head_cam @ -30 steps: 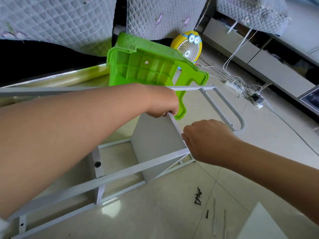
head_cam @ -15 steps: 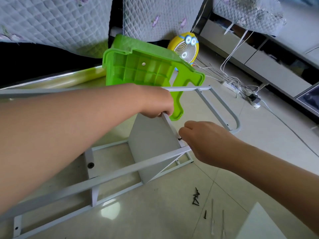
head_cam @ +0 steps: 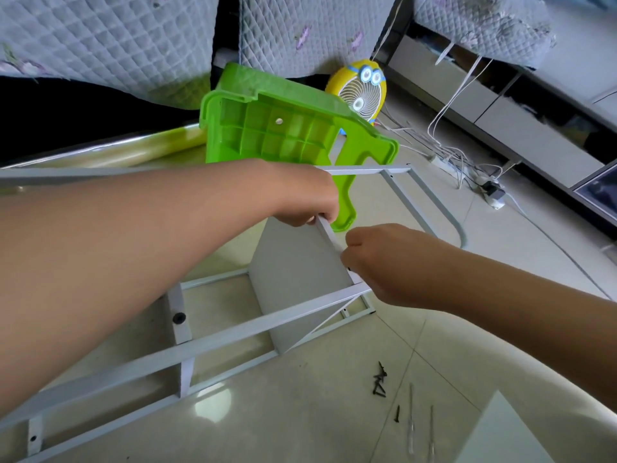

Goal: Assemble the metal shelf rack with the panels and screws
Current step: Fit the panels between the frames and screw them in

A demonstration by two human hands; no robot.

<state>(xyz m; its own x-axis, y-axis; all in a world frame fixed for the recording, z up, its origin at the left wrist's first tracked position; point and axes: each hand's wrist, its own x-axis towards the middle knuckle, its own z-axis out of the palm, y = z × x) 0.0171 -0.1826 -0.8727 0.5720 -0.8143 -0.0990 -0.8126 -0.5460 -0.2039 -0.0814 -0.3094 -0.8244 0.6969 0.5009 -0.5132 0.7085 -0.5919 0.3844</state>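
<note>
**Panel held against the frame, screw step in hand**

You gripped the top corner of the panel (head_cam: 290,272) with your left hand (head_cam: 307,202), fingers curled over its folded edge, and held it upright inside the frame (head_cam: 233,339), which lay on the floor (head_cam: 300,426). Your right hand (head_cam: 384,262) sat just below the left, further down the same edge. Its knuckles were up and its fingers curled in where the panel met the frame. A dark speck (head_cam: 349,269) showed at its fingertips. It may have been a screw, but I could not tell whether you pinched it or only touched the edge.

By my reading you were fastening this panel to the frame. The next move called for seating a screw square in its hole while your left hand kept the holes aligned. The spare screws (head_cam: 380,384) lay below your right wrist beside two thin tools (head_cam: 410,422), well apart from both hands
</note>
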